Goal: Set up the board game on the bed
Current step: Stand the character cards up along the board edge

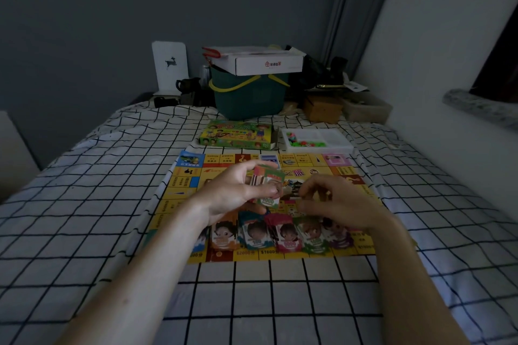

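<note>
1. The yellow printed game board (196,187) lies flat on the black-and-white checked bedsheet (98,204), roughly in the middle of the bed. It sits square to the person, so every edge is within reach.

2. The left hand (232,193) holds a small stack of coloured paper play-money notes (267,185) above the board's centre. Thumb and fingers are curled round it, and a green note marked 1000 faces out. Held upright like this, the stack probably serves as the supply from which single notes are taken.

3. The right hand (336,202) hovers just right of the stack, fingers bent together. It looks to be pinching something thin, but I cannot tell whether a note is between the fingertips.

4. Along the near edge of the board lies a row of sorted money piles (283,235), orange, teal, pink, green and purple from left to right. They overlap slightly. This suggests the notes are being separated by value, and sorting seems well along.

5. Beyond the far edge of the board rest the green cardboard game box (236,134) and, to its right, a clear plastic tray of small coloured pieces (316,140). The pieces are not yet laid out.

6. Further back stands a dark green basket with yellow handles (252,98), with a white carton (266,60) on top.
</note>
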